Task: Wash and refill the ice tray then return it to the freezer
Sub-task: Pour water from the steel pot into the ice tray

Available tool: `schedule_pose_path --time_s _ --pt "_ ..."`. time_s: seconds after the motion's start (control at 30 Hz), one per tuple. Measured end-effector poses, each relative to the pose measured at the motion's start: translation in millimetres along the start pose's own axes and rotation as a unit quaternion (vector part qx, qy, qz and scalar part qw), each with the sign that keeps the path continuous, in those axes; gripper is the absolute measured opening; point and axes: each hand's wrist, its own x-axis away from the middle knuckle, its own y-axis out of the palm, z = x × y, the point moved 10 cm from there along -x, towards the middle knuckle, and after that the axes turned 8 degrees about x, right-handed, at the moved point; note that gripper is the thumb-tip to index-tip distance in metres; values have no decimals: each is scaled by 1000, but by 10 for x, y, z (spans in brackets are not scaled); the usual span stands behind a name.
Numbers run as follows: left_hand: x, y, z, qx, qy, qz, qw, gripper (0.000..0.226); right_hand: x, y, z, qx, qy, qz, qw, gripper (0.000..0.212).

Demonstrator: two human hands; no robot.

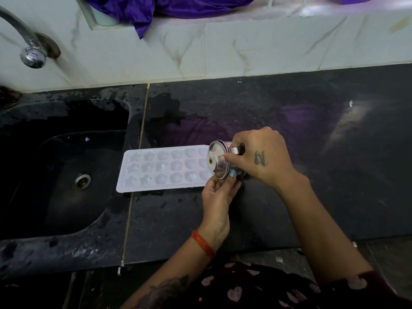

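A pale pink ice tray (163, 168) with star, flower and heart moulds lies flat on the black counter, just right of the sink. Over its right end a small steel cup (217, 160) is tipped on its side, mouth toward the tray. My right hand (260, 157) grips the cup from the right, thumb on its rim. My left hand (219, 192) reaches up from below, and its fingers curl round the cup's lower side. I cannot tell whether water is flowing.
A black sink (66, 175) with a steel drain lies at the left. A chrome tap (29, 45) juts from the marble wall above it. Purple cloth (169, 7) hangs over the ledge at the back. The black counter (312, 130) is wet near the tray.
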Motion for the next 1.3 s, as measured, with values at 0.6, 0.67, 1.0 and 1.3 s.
schedule_pose_path --time_s 0.6,0.67,1.0,1.3 --pt "14 40 -42 -3 2 -2 1000 32 21 -38 27 4 -18 26 999 28" --pt "22 32 -38 -16 6 3 1000 32 23 -39 77 -18 -11 27 999 27" --pt "28 10 110 -102 83 45 990 25 -29 17 369 -160 48 19 986 25" --pt "-18 104 286 -147 139 56 978 34 -214 -7 479 -227 53 29 972 26"
